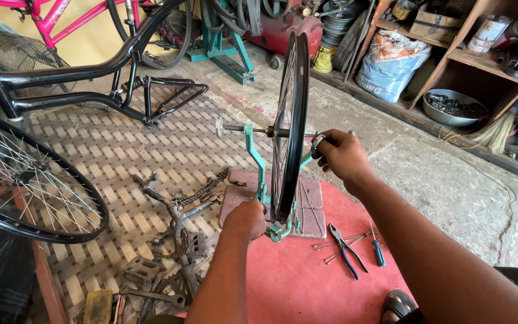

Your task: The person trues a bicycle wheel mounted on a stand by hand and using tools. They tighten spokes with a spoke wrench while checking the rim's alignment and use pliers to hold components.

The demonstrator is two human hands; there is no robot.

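Note:
A black bicycle wheel rim (pixel 289 108) with thin spokes stands upright in a green truing stand (pixel 258 174). My right hand (pixel 342 155) grips a small round metal tool at the rim's right side, near the hub height. My left hand (pixel 244 219) is closed around the base of the stand, just left of the rim's lower edge. The stand rests on a flat pinkish slab (pixel 313 207) over a red round mat (pixel 307 276).
Blue-handled pliers (pixel 346 249), a blue screwdriver (pixel 378 247) and loose spokes lie on the mat. A chain (pixel 202 189), cranks and pedals (pixel 175 240) lie on the woven mat. Another wheel (pixel 25 180) and a black frame (pixel 91 84) stand left. Shelves with a metal bowl (pixel 454 107) line the right.

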